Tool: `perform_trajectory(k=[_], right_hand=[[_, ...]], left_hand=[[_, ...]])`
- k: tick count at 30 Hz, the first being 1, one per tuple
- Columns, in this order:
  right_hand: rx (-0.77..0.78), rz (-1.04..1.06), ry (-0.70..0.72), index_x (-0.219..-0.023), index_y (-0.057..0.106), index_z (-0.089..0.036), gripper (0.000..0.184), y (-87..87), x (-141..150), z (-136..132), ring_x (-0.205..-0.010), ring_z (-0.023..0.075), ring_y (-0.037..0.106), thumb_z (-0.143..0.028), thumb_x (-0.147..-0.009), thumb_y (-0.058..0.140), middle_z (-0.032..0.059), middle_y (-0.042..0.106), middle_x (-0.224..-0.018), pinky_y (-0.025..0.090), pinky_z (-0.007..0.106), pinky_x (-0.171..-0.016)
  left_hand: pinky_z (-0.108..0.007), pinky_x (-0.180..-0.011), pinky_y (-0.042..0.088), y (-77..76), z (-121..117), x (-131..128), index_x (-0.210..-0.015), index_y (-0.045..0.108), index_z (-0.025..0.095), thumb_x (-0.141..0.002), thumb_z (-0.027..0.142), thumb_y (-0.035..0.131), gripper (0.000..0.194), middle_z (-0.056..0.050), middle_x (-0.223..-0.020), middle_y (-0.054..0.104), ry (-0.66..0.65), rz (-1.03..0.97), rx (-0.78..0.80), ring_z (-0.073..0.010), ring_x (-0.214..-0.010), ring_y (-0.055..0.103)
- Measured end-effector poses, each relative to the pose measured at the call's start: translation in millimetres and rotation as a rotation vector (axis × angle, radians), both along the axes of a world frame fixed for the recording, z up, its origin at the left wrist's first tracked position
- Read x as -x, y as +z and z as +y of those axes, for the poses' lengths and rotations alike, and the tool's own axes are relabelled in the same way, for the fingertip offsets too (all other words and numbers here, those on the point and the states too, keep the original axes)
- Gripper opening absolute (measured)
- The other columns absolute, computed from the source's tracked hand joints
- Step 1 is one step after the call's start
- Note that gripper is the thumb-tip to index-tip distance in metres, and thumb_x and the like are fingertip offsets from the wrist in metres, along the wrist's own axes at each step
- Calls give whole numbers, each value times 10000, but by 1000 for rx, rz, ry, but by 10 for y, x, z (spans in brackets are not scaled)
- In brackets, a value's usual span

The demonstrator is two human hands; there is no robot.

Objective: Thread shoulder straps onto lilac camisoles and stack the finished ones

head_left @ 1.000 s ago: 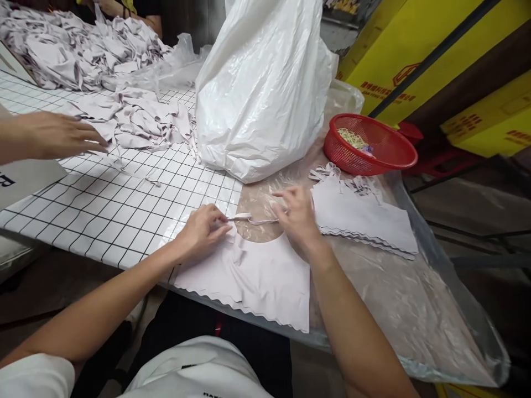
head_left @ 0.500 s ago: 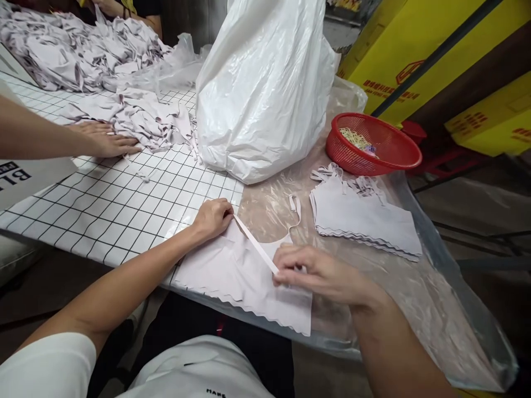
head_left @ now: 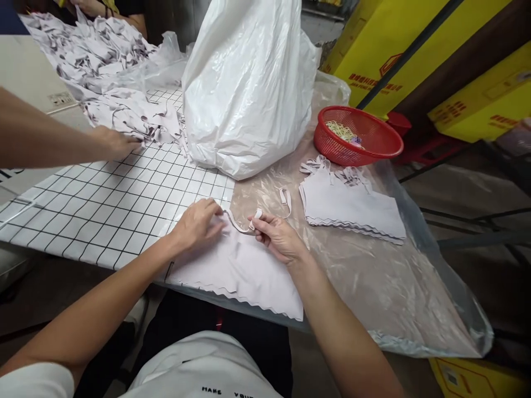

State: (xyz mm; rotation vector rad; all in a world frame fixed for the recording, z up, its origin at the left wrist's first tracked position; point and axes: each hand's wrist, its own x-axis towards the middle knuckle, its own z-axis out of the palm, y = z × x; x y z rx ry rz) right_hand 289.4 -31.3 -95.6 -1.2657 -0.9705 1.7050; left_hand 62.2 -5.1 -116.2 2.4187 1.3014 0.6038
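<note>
A pale lilac strappy top [head_left: 249, 271] lies flat at the table's near edge, its wavy hem toward me. My right hand [head_left: 276, 236] pinches one of its shoulder straps [head_left: 237, 225], which sags in a loose curve between my hands. Over the top's left side rests my left hand [head_left: 198, 222], fingers apart beside the strap's base, thumb slightly blurred. The other strap, looped with a small adjuster [head_left: 285, 198], lies beyond my right hand. To the right sits a neat stack of matching tops [head_left: 350, 200], straps gathered at the far side.
A big white plastic bag [head_left: 249, 94] stands mid-table. Behind the stack is a red basket [head_left: 357, 132] holding pale bands. Heaped garments [head_left: 112, 50] cover the far left, where another person's hand [head_left: 114, 142] reaches in. Yellow boxes [head_left: 373, 61] stand beyond the table.
My right hand has moved up and left toward my left hand, so the taut strap has gone slack. My left hand's fingers have loosened. The view has shifted slightly.
</note>
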Motion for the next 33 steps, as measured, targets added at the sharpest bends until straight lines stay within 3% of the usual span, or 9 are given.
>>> perform_trajectory(k=[3, 8, 16, 23, 33], right_hand=[[21, 21, -24, -759, 701, -175, 451, -42, 80, 86, -579, 57, 486, -448, -472, 915, -37, 599, -691, 408, 199, -531], [-56, -51, 50, -793, 687, -179, 385, -115, 172, 83, -662, 88, 564, -423, -561, 873, -17, 653, -764, 461, 221, -606], [-316, -272, 280, -823, 663, -184, 215, -186, 182, 54, -765, 133, 614, -362, -736, 749, 10, 655, -815, 519, 278, -738], [-368, -270, 282, -832, 630, -196, 195, -277, 248, -25, -753, 142, 635, -362, -781, 719, 15, 660, -816, 550, 290, -728], [-498, -315, 266, -796, 611, -200, 141, -336, 309, -102, -716, 147, 637, -312, -806, 696, 9, 651, -763, 554, 294, -706]], left_hand=[[-355, -759, 413, -8, -171, 64, -905, 629, 182, -850, 407, 662, 234, -66, -909, 643, -109, 34, 73, -230, -868, 544], [-345, -741, 392, -57, -275, 55, -752, 619, 189, -866, 312, 623, 167, -34, -777, 611, -53, -45, 201, -197, -791, 518], [-359, -771, 386, -96, -339, 44, -821, 721, 217, -911, 324, 585, 195, -19, -694, 629, -8, -171, 294, -187, -758, 539], [-347, -778, 362, -125, -342, 49, -791, 733, 212, -921, 393, 603, 257, -12, -682, 626, -26, -222, 293, -171, -738, 518], [-340, -777, 330, -43, -328, 42, -720, 675, 189, -942, 382, 553, 318, -2, -664, 622, -68, -194, 333, -156, -702, 489]])
